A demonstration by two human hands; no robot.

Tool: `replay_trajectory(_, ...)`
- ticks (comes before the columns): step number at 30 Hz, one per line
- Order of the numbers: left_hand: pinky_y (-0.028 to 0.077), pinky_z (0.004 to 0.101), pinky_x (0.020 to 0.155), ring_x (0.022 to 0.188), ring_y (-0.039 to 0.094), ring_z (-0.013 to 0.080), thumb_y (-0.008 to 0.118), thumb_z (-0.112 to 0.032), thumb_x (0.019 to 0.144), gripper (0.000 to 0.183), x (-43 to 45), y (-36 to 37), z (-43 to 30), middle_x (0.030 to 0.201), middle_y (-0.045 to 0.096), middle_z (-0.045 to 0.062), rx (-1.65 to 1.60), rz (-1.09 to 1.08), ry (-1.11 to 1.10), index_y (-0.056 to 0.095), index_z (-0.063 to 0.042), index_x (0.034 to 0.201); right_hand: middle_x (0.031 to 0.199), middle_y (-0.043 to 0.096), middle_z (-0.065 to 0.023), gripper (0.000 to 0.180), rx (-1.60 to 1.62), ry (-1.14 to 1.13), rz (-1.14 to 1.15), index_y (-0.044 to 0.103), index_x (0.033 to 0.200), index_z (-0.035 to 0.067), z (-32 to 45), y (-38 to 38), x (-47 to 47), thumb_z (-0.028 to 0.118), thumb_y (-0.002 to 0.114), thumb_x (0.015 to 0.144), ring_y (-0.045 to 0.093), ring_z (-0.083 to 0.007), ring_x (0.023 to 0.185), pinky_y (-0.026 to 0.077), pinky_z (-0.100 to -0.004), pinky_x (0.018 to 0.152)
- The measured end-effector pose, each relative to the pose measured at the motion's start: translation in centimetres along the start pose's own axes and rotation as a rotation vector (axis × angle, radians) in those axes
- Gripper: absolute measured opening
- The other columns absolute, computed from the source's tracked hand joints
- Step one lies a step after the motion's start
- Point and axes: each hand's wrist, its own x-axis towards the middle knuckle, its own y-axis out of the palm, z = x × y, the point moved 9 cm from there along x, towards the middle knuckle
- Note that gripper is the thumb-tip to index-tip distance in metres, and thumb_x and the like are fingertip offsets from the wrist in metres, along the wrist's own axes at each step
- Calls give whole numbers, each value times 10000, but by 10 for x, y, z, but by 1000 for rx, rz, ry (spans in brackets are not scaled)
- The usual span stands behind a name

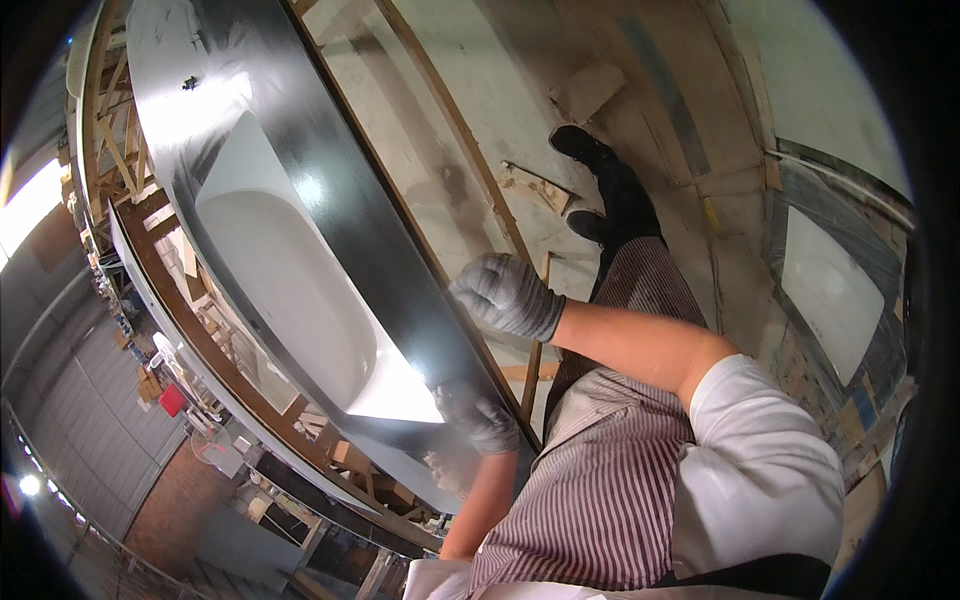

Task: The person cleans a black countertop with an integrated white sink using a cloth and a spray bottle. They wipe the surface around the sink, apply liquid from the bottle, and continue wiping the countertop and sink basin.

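Observation:
A long, glossy dark panel (300, 150) runs diagonally before me, around a white tub-shaped recess (292, 285). My right hand (510, 296), in a grey knit glove, is curled into a fist over the panel's near edge; no object shows in it. My left hand (478, 416), gloved alike, is over the panel beside the recess's lower corner. Its fingers are blurred against the dark surface, and whether they hold anything is hidden. A pale ragged patch (444, 469) shows on the panel below that hand. A small dark fitting (190, 83) sits near the panel's upper end.
Wooden framing (450, 120) stands between the panel and my feet. A broken board piece (536, 186) lies on the floor by my shoes. At the right, a white panel (832, 292) rests on plastic sheeting. Beyond the panel are timber frames, a fan (212, 448) and a red object (172, 400).

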Motion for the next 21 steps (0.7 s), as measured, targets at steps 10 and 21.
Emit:
replay_trajectory(10,296,441,1109,1314,384,346,432,-255,1006,407,11,74,-99,1433,333,201,866,86,524,413,-35,1347,823,627,-73,188,-168,-40,-47,612,969,83,-12,-7,54,75,718,815,629,-262,706,530,-360,617)
replay_trajectory(21,309,460,1116,1305,420,402,450,-75,930,391,134,189,-188,1397,437,240,766,111,643,480,40,1303,830,633,-86,138,-72,12,11,610,926,57,-16,-3,66,80,702,826,647,-283,772,544,-375,704)
